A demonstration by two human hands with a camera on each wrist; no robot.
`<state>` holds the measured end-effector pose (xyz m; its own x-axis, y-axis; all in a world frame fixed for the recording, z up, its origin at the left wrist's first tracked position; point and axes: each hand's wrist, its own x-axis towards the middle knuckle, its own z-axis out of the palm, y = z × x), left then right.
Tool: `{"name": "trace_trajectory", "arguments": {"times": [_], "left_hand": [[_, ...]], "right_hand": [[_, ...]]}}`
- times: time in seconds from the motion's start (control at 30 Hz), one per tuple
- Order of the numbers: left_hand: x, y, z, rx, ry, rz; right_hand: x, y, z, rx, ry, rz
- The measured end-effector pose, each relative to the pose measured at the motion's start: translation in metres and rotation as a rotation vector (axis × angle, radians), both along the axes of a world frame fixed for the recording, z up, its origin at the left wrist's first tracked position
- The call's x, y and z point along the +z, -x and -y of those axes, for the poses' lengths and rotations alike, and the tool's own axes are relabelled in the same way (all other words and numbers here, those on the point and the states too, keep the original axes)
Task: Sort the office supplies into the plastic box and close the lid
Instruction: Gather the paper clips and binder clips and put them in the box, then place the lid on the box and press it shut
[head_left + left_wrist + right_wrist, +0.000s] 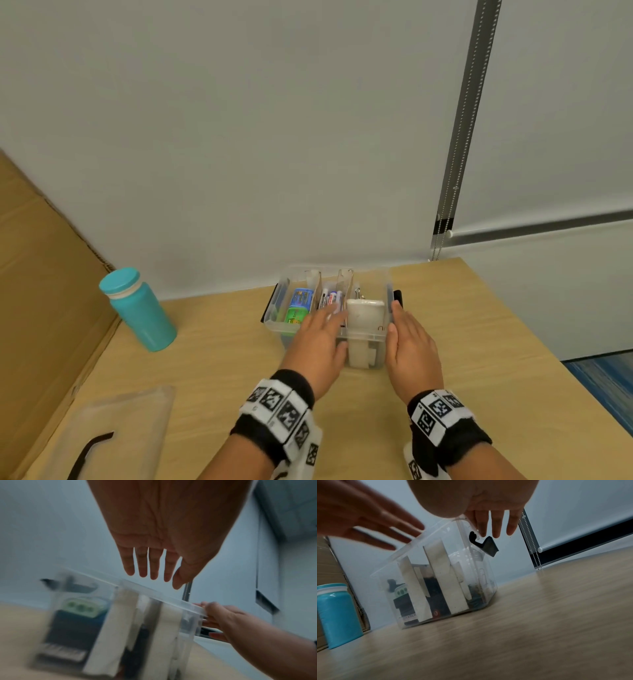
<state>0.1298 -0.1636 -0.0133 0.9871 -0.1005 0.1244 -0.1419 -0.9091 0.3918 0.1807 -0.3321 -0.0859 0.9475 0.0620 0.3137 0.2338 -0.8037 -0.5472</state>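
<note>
The clear plastic box [274, 325] stands open on the wooden table, split by cardboard dividers. A blue and green pack [299, 305] fills its left compartment, markers [329, 298] the middle one, and a white block [363, 313] the right one. My left hand [323, 325] hovers over the front of the box with straight fingers [144, 568] and holds nothing. My right hand [402, 329] lies flat against the box's right wall, its fingertips [494, 531] by the black latch [486, 546]. The clear lid [137, 411] lies at the near left of the table.
A teal bottle [140, 308] stands left of the box, beside a cardboard sheet [41, 291] leaning at the table's left edge. The wall runs close behind the box. A blind's bead chain [445, 222] hangs at the back right.
</note>
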Motion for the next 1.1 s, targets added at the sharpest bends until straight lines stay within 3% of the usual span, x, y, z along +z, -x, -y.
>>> {"name": "trace_trajectory", "arguments": {"times": [0.23,0.37,0.47,0.57,0.73,0.93,1.1], "left_hand": [[-0.039,0.062,-0.104,0.352,0.098,-0.052],[-0.052,0.091,-0.161,0.565,0.093,-0.091],[-0.057,0.105,-0.199,0.737,0.089,-0.139],[-0.065,0.119,-0.231,0.886,0.09,-0.208],[-0.076,0.141,-0.265,1.12,0.248,-0.254],[-0.086,0.155,-0.296,1.173,0.326,-0.361],[-0.09,0.152,-0.321,1.138,0.422,-0.401]], "right_hand": [[0.002,0.008,0.004,-0.013,-0.033,-0.023],[0.007,0.026,-0.008,-0.016,-0.051,0.084],[0.018,0.049,-0.032,0.147,0.082,0.206],[0.022,0.073,-0.064,0.443,0.277,0.248],[-0.005,0.104,-0.127,0.796,0.38,0.114],[-0.02,0.109,-0.208,0.971,0.536,-0.147],[-0.012,0.103,-0.269,0.958,0.563,-0.339]]}}
